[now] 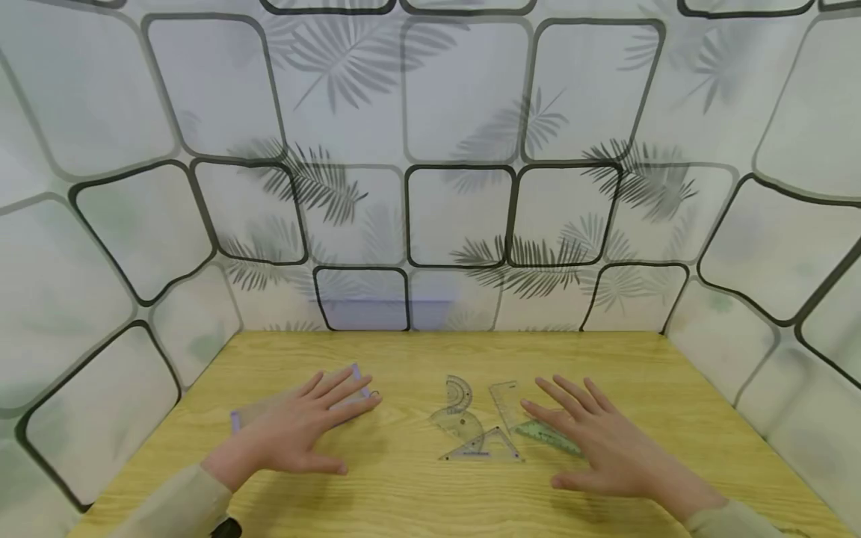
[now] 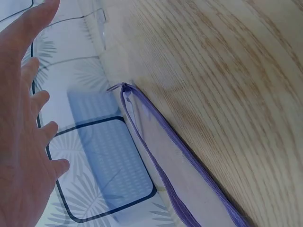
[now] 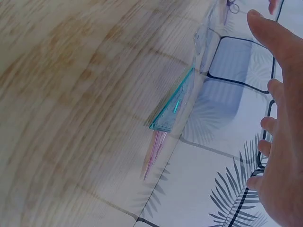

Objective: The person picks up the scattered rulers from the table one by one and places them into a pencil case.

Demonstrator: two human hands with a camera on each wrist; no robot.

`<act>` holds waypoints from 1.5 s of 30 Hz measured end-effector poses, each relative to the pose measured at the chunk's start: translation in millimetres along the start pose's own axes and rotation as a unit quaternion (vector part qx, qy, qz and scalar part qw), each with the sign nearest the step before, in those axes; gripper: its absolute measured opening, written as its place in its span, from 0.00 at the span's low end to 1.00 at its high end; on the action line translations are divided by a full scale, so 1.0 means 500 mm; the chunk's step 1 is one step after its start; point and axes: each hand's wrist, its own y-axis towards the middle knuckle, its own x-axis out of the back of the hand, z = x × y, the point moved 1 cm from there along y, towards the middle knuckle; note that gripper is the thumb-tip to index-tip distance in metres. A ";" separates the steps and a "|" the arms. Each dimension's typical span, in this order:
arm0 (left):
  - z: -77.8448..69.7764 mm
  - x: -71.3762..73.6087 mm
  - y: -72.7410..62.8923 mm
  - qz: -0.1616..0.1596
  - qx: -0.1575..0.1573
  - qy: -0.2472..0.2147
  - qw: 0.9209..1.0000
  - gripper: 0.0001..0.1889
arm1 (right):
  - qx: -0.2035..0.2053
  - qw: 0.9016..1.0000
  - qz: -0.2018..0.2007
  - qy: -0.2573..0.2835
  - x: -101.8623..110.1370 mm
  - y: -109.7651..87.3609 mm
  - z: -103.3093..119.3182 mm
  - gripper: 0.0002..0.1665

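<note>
My left hand (image 1: 296,432) is held with fingers spread above a pouch (image 1: 265,408) with purple edging, covering much of it in the head view. The left wrist view shows the pouch's zipped mouth (image 2: 150,113) parted, its two purple edges standing apart. On the right, my right hand (image 1: 608,452) hovers with fingers spread and nothing in them. Partly behind its fingers lies a green set square (image 1: 548,436); a pink piece (image 3: 154,153) shows beside it in the right wrist view. Clear drawing tools lie between the hands: a small protractor (image 1: 459,393), a larger rounded piece (image 1: 463,424) and a triangle (image 1: 499,439).
A clear angled ruler piece (image 1: 499,400) lies at the back of the group, close to the green set square. The wooden table (image 1: 390,501) meets a patterned cloth (image 1: 457,217) at the back and both sides. A dark object (image 1: 227,527) shows under the left sleeve.
</note>
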 end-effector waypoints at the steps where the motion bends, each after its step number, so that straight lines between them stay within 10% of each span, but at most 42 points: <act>1: 0.000 -0.001 -0.002 -0.002 0.001 -0.003 1.000 0.49 | 0.001 1.000 -0.001 0.000 0.000 0.000 0.000 0.55; 13: -0.009 -0.024 -0.025 -0.055 0.005 0.053 0.997 0.50 | -0.003 1.000 -0.012 0.002 -0.003 0.003 0.000 0.56; 45: 0.005 -0.033 -0.083 -0.044 0.147 -0.058 0.987 0.40 | -0.026 1.000 0.005 -0.004 0.003 -0.001 -0.008 0.56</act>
